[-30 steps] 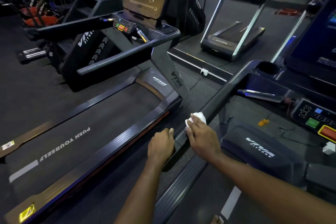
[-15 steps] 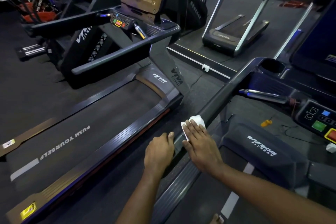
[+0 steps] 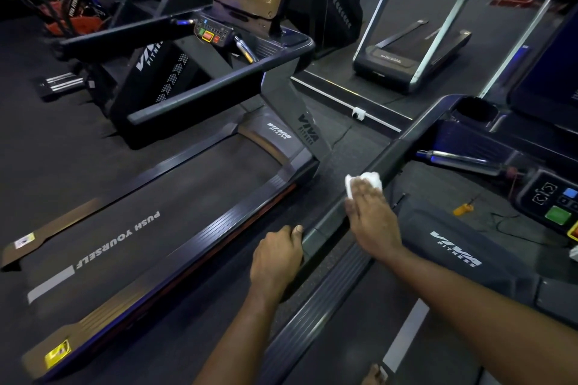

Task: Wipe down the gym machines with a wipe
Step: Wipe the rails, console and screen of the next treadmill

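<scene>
Right hand [image 3: 372, 225] slides wipe [image 3: 370, 180] farther up handrail [image 3: 416, 137], fingers flat, pressing; left hand [image 3: 275, 259] clasps its lower end. Upper stretch likely remains.

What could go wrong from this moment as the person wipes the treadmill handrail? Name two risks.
1. The wipe is bunched small under the right hand, so it may miss parts of the handrail.
2. The left hand grips the handrail's near end, so that patch could go unwiped.
</scene>
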A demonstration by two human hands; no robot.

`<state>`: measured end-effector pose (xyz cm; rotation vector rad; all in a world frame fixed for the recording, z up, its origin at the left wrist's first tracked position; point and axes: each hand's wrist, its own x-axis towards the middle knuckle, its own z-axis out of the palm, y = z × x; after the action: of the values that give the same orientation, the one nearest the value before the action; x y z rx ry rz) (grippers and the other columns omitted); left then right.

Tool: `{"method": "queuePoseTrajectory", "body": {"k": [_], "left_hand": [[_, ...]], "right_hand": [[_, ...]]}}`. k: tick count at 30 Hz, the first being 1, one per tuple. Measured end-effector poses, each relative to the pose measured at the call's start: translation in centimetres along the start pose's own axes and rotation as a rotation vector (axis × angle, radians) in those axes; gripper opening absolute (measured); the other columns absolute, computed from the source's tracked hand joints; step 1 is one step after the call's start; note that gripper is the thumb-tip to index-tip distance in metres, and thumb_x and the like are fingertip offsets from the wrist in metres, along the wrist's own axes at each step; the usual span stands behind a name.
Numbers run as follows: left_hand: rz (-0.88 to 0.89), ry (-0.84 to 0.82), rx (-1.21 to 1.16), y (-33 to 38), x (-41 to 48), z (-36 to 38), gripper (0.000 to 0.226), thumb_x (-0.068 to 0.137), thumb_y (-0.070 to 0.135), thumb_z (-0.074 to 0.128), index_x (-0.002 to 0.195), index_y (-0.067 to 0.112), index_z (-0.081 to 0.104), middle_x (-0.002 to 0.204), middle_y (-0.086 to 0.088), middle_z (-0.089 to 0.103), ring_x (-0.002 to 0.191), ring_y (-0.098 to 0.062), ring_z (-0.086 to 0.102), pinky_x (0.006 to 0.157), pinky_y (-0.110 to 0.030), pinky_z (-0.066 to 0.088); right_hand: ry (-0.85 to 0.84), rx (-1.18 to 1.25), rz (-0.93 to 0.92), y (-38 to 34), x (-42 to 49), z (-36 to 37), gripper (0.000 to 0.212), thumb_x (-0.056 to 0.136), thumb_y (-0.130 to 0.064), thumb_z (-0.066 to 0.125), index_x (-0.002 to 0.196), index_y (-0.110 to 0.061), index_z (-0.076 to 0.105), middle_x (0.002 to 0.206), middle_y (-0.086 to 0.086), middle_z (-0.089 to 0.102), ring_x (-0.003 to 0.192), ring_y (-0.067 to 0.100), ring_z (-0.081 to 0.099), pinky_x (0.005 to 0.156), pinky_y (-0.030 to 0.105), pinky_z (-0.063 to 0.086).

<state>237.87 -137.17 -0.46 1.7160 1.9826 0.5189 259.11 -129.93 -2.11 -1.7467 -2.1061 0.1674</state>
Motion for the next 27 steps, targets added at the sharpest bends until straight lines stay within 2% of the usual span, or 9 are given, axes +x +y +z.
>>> {"method": "queuePoseTrajectory", "body": {"k": [2,7,9,13,18,21,24,26,27], "left_hand": [[0.000,0.003,0.001,0.0,0.0,0.0,0.047,0.108,0.049,0.028,0.083,0.023,0.057,0.070,0.004,0.061,0.063,-0.011,0.059,0.061,-0.032,0.046],[-0.004,0.007,0.016,0.1,0.1,-0.1,0.046,0.107,0.050,0.029,0.083,0.024,0.058,0.072,0.005,0.061,0.065,-0.010,0.058,0.061,-0.033,0.043],[0.000,-0.016,0.005,0.1,0.0,-0.1,0.046,0.108,0.049,0.029,0.082,0.024,0.057,0.071,0.005,0.061,0.064,-0.010,0.058,0.058,-0.030,0.041],[0.009,-0.021,0.005,0.1,0.1,-0.1,0.046,0.108,0.048,0.028,0.082,0.024,0.057,0.070,0.004,0.061,0.062,-0.009,0.058,0.057,-0.028,0.041],[-0.013,-0.011,0.046,0.4,0.4,0.2,0.044,0.109,0.046,0.028,0.086,0.025,0.058,0.072,0.005,0.061,0.065,-0.008,0.060,0.063,-0.031,0.049],[-0.003,-0.001,0.067,1.8,1.3,0.2,0.038,0.109,0.038,0.032,0.088,0.020,0.057,0.075,0.004,0.060,0.068,-0.012,0.059,0.070,-0.039,0.055],[0.061,0.005,0.059,4.2,3.2,0.2,0.034,0.108,0.036,0.036,0.086,0.018,0.053,0.074,0.006,0.054,0.066,-0.012,0.052,0.060,-0.032,0.043],[0.090,0.001,0.044,5.9,4.5,0.5,0.032,0.108,0.035,0.036,0.085,0.020,0.051,0.075,0.006,0.052,0.063,-0.010,0.047,0.056,-0.028,0.036],[0.106,-0.007,0.050,6.8,5.4,0.8,0.032,0.108,0.036,0.036,0.087,0.019,0.052,0.078,0.003,0.056,0.066,-0.012,0.049,0.060,-0.031,0.039]], "right_hand": [[0.026,0.039,0.088,-0.5,0.7,0.1,0.075,0.103,-0.057,0.012,0.156,-0.008,0.033,0.162,0.010,0.034,0.153,0.019,0.023,0.126,0.035,0.013],[-0.101,-0.003,-0.328,-2.2,-3.6,0.2,0.063,0.108,-0.053,0.020,0.158,-0.016,0.031,0.163,0.002,0.033,0.154,0.011,0.018,0.126,0.036,0.017],[-0.063,0.004,-0.271,-0.7,-2.4,0.0,0.063,0.107,-0.053,0.017,0.159,-0.019,0.030,0.163,0.000,0.033,0.153,0.010,0.018,0.126,0.037,0.020],[0.029,0.094,0.079,0.9,0.5,-0.1,0.077,0.102,-0.061,0.011,0.158,-0.013,0.030,0.164,0.005,0.029,0.154,0.016,0.018,0.126,0.034,0.014],[-0.094,-0.023,-0.314,0.2,-2.9,-0.3,0.064,0.108,-0.052,0.024,0.160,-0.014,0.024,0.166,0.002,0.021,0.155,0.012,0.012,0.126,0.038,0.017],[-0.054,-0.038,-0.188,2.4,-0.2,-0.4,0.068,0.106,-0.056,0.016,0.160,-0.015,0.023,0.166,0.003,0.023,0.155,0.014,0.015,0.127,0.035,0.013],[-0.023,-0.008,-0.008,2.7,2.4,-0.3,0.074,0.104,-0.059,0.011,0.159,-0.012,0.027,0.164,0.008,0.029,0.154,0.018,0.018,0.127,0.035,0.012],[-0.074,-0.039,-0.148,2.7,2.0,-0.4,0.069,0.105,-0.055,0.018,0.159,-0.014,0.028,0.164,0.006,0.031,0.154,0.016,0.018,0.126,0.034,0.013],[-0.112,-0.042,-0.251,3.4,1.6,-0.7,0.066,0.106,-0.054,0.019,0.160,-0.016,0.027,0.164,0.003,0.030,0.154,0.013,0.016,0.126,0.034,0.014]]}}
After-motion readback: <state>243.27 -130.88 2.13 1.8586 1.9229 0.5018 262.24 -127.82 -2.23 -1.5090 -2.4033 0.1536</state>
